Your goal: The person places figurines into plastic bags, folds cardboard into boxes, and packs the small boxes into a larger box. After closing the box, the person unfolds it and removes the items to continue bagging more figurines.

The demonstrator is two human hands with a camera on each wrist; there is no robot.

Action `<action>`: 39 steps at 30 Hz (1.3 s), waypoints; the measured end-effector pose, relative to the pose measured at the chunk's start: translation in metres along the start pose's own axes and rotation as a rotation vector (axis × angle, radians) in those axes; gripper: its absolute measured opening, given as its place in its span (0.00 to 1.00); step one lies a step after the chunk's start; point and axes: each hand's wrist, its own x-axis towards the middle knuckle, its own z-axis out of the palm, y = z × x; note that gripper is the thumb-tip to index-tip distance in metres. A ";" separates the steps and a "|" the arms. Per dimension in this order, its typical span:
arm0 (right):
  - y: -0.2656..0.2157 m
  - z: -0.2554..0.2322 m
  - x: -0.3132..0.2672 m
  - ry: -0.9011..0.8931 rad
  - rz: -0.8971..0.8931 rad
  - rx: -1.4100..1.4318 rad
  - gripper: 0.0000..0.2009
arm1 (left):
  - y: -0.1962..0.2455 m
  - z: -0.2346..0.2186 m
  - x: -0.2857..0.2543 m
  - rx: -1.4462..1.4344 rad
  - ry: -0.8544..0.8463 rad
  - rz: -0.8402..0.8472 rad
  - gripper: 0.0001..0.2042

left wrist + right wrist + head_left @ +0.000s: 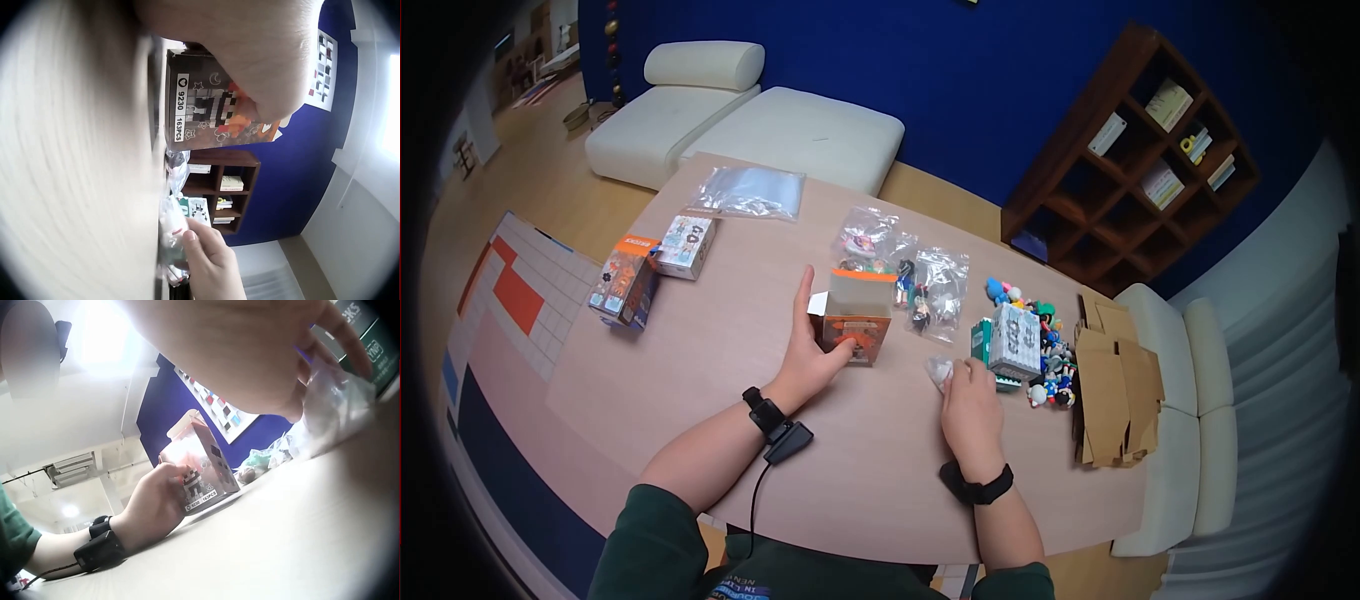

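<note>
My left hand (pixel 805 350) holds an orange and dark toy-brick box (pixel 858 335) at its left side, the thumb across its front. The box stands upright on the table with its top open and a white flap out to the left. Its printed face (pixel 209 109) shows "9230" and "163PCS" in the left wrist view. My right hand (pixel 972 415) pinches a small clear plastic bag (pixel 337 403) with whitish contents, low over the table. Just beyond that hand are a green box (pixel 981 342) and a grey-white box (pixel 1014 342).
Clear bags of small figures (pixel 940 290) lie behind the open box. Several loose figures (pixel 1055 360) crowd the right side beside flattened cardboard (pixel 1115 390). At the left stand an orange box (pixel 625 283) and a white box (pixel 687 246); flat plastic bags (pixel 750 192) lie farther back.
</note>
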 end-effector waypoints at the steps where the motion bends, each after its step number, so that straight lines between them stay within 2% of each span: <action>1: -0.004 -0.003 -0.001 -0.070 0.040 0.015 0.23 | 0.000 0.001 0.000 -0.001 0.002 0.004 0.52; 3: -0.006 -0.003 -0.004 -0.140 0.074 0.029 0.24 | -0.001 0.002 0.000 -0.006 -0.022 0.015 0.52; 7: 0.000 -0.005 -0.004 -0.176 -0.052 -0.025 0.28 | -0.002 0.000 -0.002 0.023 -0.064 0.003 0.53; 9: -0.003 -0.013 -0.001 -0.220 -0.081 -0.022 0.29 | -0.010 -0.003 -0.002 0.131 -0.141 -0.071 0.53; 11: -0.010 -0.024 0.004 -0.254 0.103 0.230 0.25 | -0.017 0.002 -0.001 0.081 -0.139 -0.051 0.54; 12: -0.011 -0.028 0.004 -0.255 0.099 0.227 0.25 | -0.020 0.005 0.000 0.049 -0.161 -0.009 0.54; 13: -0.010 -0.033 0.004 -0.244 0.127 0.502 0.23 | -0.020 0.007 0.000 0.017 -0.183 0.032 0.54; 14: -0.012 -0.039 0.003 -0.230 0.155 0.777 0.21 | -0.018 0.004 -0.003 0.068 -0.210 -0.025 0.54; 15: -0.015 -0.047 0.004 -0.232 0.154 0.774 0.21 | -0.018 0.003 -0.004 0.064 -0.208 -0.025 0.54; 17: -0.026 -0.067 0.009 -0.123 0.029 0.926 0.15 | -0.017 0.005 -0.004 0.101 -0.263 -0.061 0.53; 18: -0.029 -0.072 0.011 -0.119 0.030 0.921 0.15 | -0.013 0.005 -0.004 0.096 -0.266 -0.058 0.53; 20: -0.034 -0.081 0.016 0.022 -0.052 0.831 0.11 | -0.003 0.006 -0.005 0.058 -0.339 -0.221 0.54; 21: -0.039 -0.089 0.021 0.021 -0.054 0.828 0.11 | -0.007 0.007 -0.006 0.055 -0.337 -0.218 0.54; 23: -0.048 -0.102 0.034 -0.008 -0.182 0.684 0.09 | -0.018 0.009 -0.007 0.109 -0.316 -0.029 0.52; 24: -0.051 -0.100 0.040 -0.009 -0.182 0.681 0.09 | -0.015 0.010 -0.008 0.107 -0.315 -0.029 0.52; 26: -0.055 -0.091 0.049 0.032 -0.358 0.371 0.10 | -0.003 0.011 -0.010 0.092 -0.438 -0.204 0.53; 30: -0.062 -0.075 0.061 0.125 -0.390 0.225 0.08 | 0.004 0.012 -0.010 0.167 -0.429 -0.120 0.52; 33: -0.066 -0.067 0.061 0.144 -0.354 0.237 0.08 | 0.002 0.011 -0.010 0.061 -0.427 -0.192 0.52; 35: -0.061 -0.056 0.060 -0.124 -0.419 0.303 0.07 | 0.005 0.013 -0.009 -0.048 -0.433 -0.123 0.51; 39: -0.061 -0.062 0.060 -0.247 -0.456 0.233 0.09 | 0.013 0.013 -0.008 -0.121 -0.407 -0.146 0.51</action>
